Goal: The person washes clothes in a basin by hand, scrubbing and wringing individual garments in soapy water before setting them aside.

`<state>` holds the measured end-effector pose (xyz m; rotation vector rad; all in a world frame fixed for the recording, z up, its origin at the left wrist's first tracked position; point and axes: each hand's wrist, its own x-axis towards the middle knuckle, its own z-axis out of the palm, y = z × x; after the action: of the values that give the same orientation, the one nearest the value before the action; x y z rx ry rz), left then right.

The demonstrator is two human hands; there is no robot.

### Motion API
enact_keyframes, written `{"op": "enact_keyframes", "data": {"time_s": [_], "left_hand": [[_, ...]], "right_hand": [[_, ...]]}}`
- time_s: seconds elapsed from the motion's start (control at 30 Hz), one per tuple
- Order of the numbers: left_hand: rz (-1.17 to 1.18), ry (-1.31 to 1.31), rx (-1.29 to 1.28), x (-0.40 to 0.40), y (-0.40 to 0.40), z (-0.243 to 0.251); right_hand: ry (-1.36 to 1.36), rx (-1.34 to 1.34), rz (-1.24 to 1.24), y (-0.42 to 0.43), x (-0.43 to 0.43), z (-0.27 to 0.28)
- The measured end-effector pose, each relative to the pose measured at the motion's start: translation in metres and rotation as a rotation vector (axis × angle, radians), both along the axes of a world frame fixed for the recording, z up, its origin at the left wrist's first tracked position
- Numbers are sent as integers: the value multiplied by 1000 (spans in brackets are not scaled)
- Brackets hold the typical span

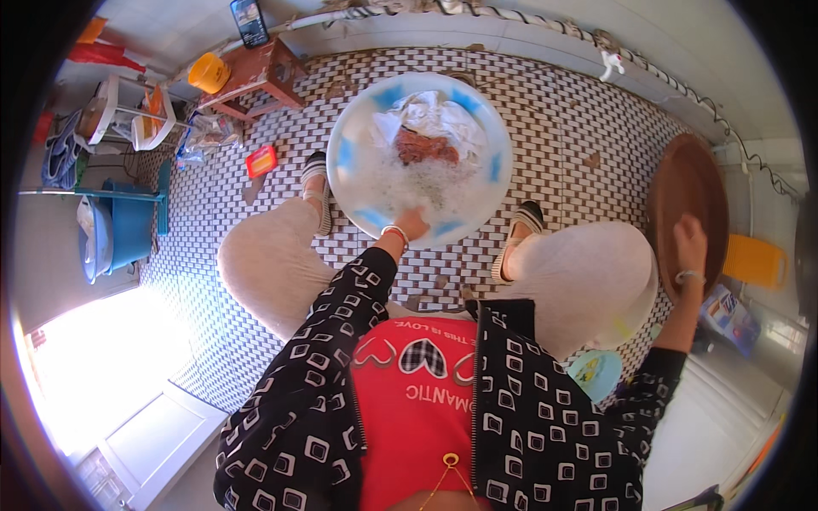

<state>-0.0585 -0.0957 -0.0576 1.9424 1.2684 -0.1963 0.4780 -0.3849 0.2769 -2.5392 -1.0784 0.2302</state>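
Note:
A round white basin point(337, 121) with blue patches stands on the floor between my feet, full of sudsy water. White cloth point(441, 118) is heaped at its far side, with a wet reddish-brown piece point(425, 148) in front of it. My left hand point(411, 223) dips into the suds by the near rim, its fingers partly hidden by foam. Out to the right, my right hand point(691, 243) is blurred in front of a large brown basin point(687, 172) propped on its side. Whether that hand touches the brown basin I cannot tell.
Behind the brown basin are a yellow washboard point(755, 262) and a printed box point(730, 319). A light-blue bowl point(595, 375) sits beside my right leg. At left stand a red stool point(255, 80) bearing a yellow cup point(209, 73), a red soap dish point(261, 161) and blue tubs point(128, 230).

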Motion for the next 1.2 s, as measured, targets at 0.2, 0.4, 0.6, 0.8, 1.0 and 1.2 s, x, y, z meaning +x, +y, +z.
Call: {"op": "enact_keyframes", "data": {"time_s": [0.2,0.4,0.6,0.8,1.0,1.2], "left_hand": [[-932,180,18,7,-7,2],[-721,33,-121,47,0,74],[837,-433,-214,-9,21,33],[1076,-621,-714,-14,29,40],[585,-638,-463,-39,22,-27],[1225,-869,-1011,27,35,65]], "right_hand": [[322,43,504,244,-90,32],[302,-254,700,342,-218,-213],[-178,-150,627,339,-425,-298],[323,-139,413,320,-377,-296],[1385,512,76,354,-370,-117],[1149,409,246,328,-328,51]]}}
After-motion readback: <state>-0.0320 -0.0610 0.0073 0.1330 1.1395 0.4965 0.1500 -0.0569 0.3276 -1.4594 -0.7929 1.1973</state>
